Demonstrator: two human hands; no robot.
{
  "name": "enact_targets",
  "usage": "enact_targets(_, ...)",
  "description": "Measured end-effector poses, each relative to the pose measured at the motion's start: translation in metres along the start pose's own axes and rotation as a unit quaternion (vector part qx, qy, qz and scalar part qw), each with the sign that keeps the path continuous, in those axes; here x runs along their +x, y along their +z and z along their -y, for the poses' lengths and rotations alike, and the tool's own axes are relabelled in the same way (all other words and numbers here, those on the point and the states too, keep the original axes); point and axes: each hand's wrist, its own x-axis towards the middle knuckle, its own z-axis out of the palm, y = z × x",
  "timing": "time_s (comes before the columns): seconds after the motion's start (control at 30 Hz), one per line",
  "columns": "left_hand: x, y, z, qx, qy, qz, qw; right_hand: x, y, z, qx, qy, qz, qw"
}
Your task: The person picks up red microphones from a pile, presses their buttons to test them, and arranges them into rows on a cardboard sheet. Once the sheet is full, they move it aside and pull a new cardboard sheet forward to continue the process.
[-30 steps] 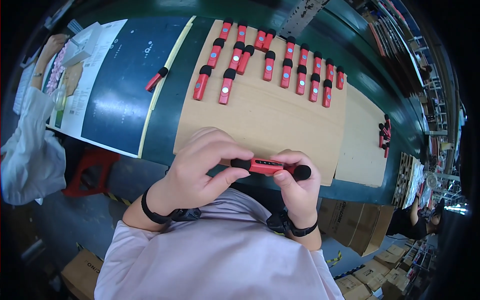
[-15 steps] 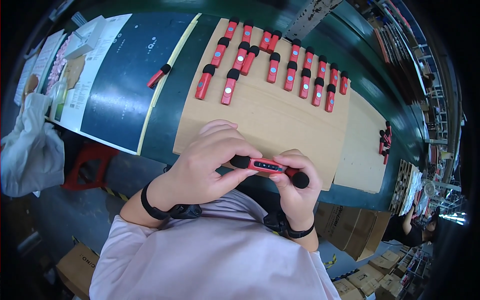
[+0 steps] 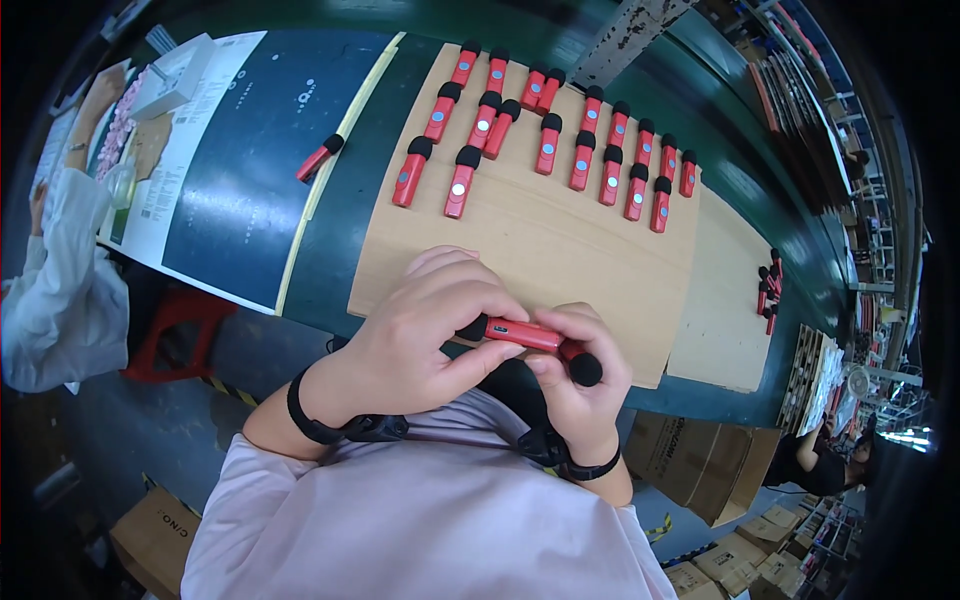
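Observation:
A small red microphone (image 3: pixel 524 336) with a black foam tip lies crosswise between my hands, its side with a small port facing up. My left hand (image 3: pixel 425 330) is closed on its foam end, thumb and fingertips pinching the body. The other end is pinched by my right hand (image 3: pixel 580 385), which also keeps a second red microphone (image 3: pixel 583 366) in its palm, black foam tip outward. Most of that second one is hidden by my fingers. Beyond my hands, several like red microphones (image 3: pixel 458 184) lie in loose rows on a cardboard sheet (image 3: pixel 520 240).
A lone microphone (image 3: pixel 320 158) rests by a yellow strip on the left. More microphones (image 3: pixel 768 290) cluster on the cardboard at the right edge. A co-worker's sleeve (image 3: pixel 60 290) is at far left, near a red stool (image 3: pixel 185 335). A metal post (image 3: pixel 630 40) stands behind.
The held microphone has been turned about its length: the dark panel facing up before is replaced by the side with the port. At far left, the co-worker's arms have come into view.

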Motion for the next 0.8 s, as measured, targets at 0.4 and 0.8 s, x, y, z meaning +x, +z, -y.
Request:
enact_targets(0.4, -0.006, 0.007, 0.005, -0.044, 0.012, -0.039, 0.998, 0.003, 0.001, 0.013, -0.049, -0.016, 0.0, 0.999)
enact_targets(0.8, -0.026, -0.04, 0.023, 0.077, -0.043, -0.121, 0.989, 0.068, -0.004, 0.037, -0.242, -0.058, 0.142, 0.958)
